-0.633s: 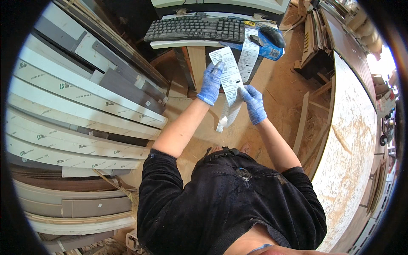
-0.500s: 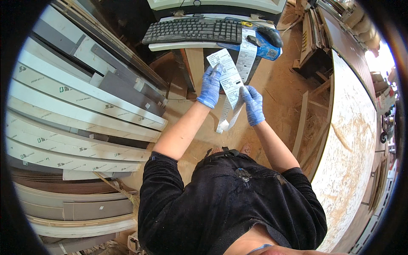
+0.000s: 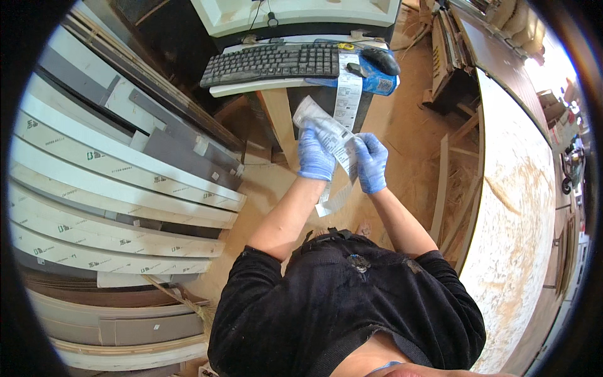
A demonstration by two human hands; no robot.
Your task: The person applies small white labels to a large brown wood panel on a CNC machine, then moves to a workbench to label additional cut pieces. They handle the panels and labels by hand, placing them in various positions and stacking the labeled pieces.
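Observation:
A long strip of white printed labels [image 3: 329, 130] is stretched between my hands in front of the keyboard stand, its tail curling down below them. My left hand [image 3: 315, 156], in a blue glove, is closed on the strip near its upper left end. Also gloved in blue, my right hand [image 3: 371, 161] pinches the strip's right edge. Beyond them, a second printed label strip [image 3: 348, 94] hangs over the stand's front edge, with a small dark object [image 3: 356, 70] lying on it.
A black keyboard [image 3: 273, 65] and a dark mouse [image 3: 380, 61] on a blue pad rest on the stand. Long white and grey boards [image 3: 125, 182] are stacked at the left. To the right stands a large white panel [image 3: 512, 207] dusted with sawdust.
The label strip has bent and twisted between my hands. My left hand has turned and lowered, and my hands have come closer together. The view has shifted slightly.

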